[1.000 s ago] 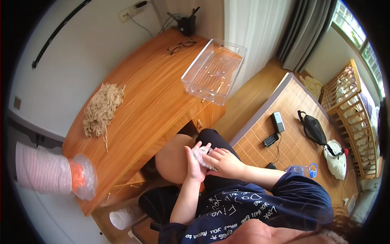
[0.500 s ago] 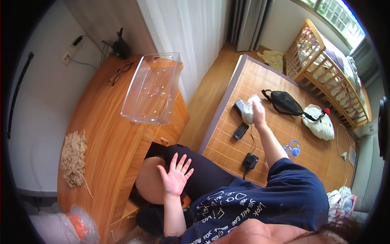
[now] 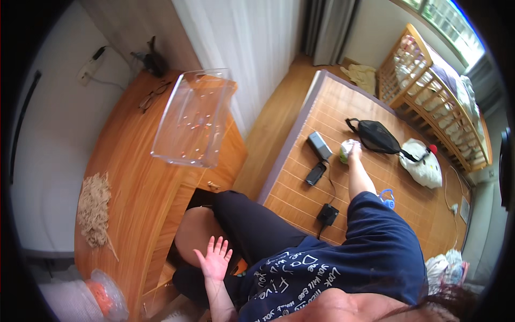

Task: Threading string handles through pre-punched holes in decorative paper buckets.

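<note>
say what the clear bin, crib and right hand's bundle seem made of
Clear bin: probably plastic, glossy; transparent, with bright highlights. Crib: likely wood, smooth; pale brown, slatted. Bundle in right hand: perhaps thin plastic, whitish, seemingly crumpled; too small to be sure.

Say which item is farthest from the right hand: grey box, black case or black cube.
The black cube, lowest of the three in view; the grey box and black case lie closer to the right hand.
</note>
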Action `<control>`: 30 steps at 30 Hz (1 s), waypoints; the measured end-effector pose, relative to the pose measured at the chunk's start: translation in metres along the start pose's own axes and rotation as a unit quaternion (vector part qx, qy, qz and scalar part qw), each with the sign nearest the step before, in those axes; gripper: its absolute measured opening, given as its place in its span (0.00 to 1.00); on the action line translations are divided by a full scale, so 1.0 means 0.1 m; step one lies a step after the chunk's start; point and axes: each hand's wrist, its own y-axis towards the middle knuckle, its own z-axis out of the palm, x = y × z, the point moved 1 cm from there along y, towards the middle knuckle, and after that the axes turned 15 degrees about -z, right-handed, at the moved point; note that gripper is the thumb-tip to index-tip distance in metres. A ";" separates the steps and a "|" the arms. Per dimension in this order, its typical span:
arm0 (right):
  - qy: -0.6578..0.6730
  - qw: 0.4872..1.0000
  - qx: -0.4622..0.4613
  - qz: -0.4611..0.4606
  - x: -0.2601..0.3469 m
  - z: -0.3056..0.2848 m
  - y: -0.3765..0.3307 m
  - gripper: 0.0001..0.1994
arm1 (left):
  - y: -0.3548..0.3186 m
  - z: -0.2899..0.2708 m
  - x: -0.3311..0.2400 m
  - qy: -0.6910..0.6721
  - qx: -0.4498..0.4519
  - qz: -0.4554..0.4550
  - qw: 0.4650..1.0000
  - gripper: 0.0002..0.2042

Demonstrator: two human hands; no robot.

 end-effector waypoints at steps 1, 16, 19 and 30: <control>-0.015 0.999 -0.044 -0.006 0.04 -0.47 0.87 0.33 | 0.25 -0.01 0.07 -0.024 0.049 -0.030 0.998 0.41; -0.297 0.774 -0.262 -0.494 1.92 -0.98 0.91 0.25 | -0.60 -0.05 -0.79 0.361 0.012 0.191 0.912 0.35; -0.028 0.708 -0.188 -0.680 2.72 -0.31 -1.11 0.24 | -1.54 -0.02 -0.99 0.426 -0.152 0.385 0.804 0.32; 0.436 0.450 0.005 -0.780 3.80 0.13 -4.80 0.16 | -3.88 -0.33 -1.56 0.161 -0.548 0.746 0.343 0.15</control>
